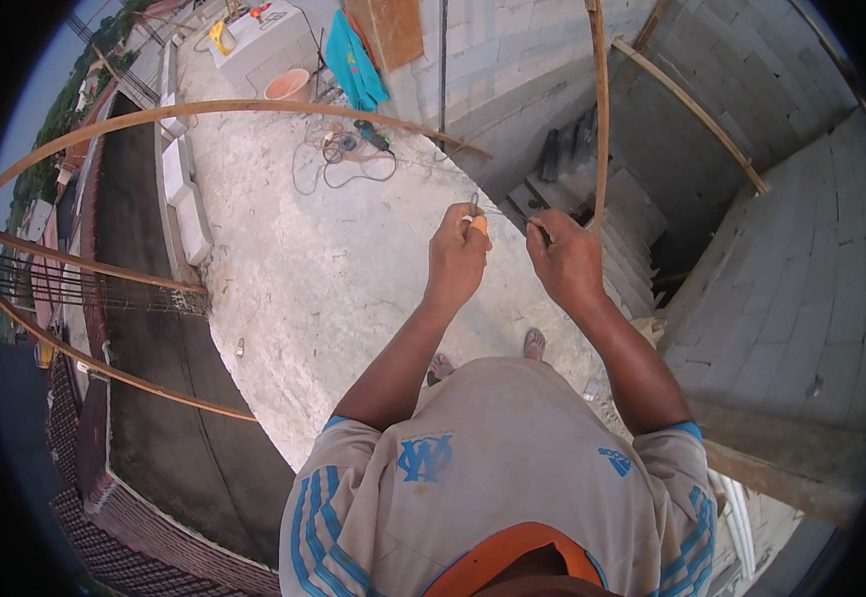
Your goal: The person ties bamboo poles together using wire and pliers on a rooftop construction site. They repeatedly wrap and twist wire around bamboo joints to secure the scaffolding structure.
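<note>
Both my hands are raised in front of me over the concrete slab (353, 259), a short gap apart. Closed around a small orange object (480, 225) is my left hand (456, 259); a thin metal loop (474, 200) sticks up past its fingertips. The object's kind is too small to tell. My right hand (569, 264) pinches a thin, dark piece (524, 216), mostly hidden by the fingers. Something like a fine strand seems to stretch between the hands.
A dark green power tool (374, 136) lies with its cord, near an orange basin (288, 85), a teal cloth (353, 65) and white blocks (272, 50). Bent-looking wooden strips (204, 107) cross the view. On the right, the slab's edge drops to a stairwell (642, 214).
</note>
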Demonstrator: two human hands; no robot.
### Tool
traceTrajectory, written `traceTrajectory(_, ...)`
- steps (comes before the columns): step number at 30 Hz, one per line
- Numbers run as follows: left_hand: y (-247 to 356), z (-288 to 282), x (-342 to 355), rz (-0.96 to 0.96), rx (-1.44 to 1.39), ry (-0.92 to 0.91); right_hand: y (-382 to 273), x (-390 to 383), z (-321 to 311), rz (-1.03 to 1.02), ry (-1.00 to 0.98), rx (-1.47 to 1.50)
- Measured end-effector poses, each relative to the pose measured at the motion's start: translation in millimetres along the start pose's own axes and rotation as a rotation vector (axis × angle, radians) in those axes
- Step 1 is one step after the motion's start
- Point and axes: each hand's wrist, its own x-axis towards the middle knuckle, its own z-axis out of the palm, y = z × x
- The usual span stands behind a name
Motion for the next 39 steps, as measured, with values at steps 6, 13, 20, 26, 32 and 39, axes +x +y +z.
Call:
traceTrajectory(6, 5.6, 0.4, -3.4, -0.065, 0.048, -0.13, 6.0, 0.6, 1.8, 0.309, -0.133, 0.521)
traceTrajectory(13, -9.2, 12.2, -3.9, 0.049, -0.126, -0.184, -1.4, 10.7, -3.2, 0.498, -0.375, 0.829)
traceTrajectory(20, -5.6, 11.9, -8.5, -0.2, -0.338, -0.214, -0.1, 9.7, -5.4, 0.426, -0.373, 0.722)
traceTrajectory(26, -4.3, 11.1, -17.9, -0.253, -0.513, -0.181, 2.6, 7.9, -11.0, 0.442, -0.456, 0.644)
traceTrajectory(32, -6.5, 3.9, -7.5, -0.188, -0.319, -0.229, 6.1, 5.5, -9.8, 0.384, -0.305, 0.689)
traceTrajectory(39, 14.7, -5.9, 2.4, -0.047, -0.26, 0.076, -4.7, 1.0, -20.9, 0.055, 0.034, 0.071)
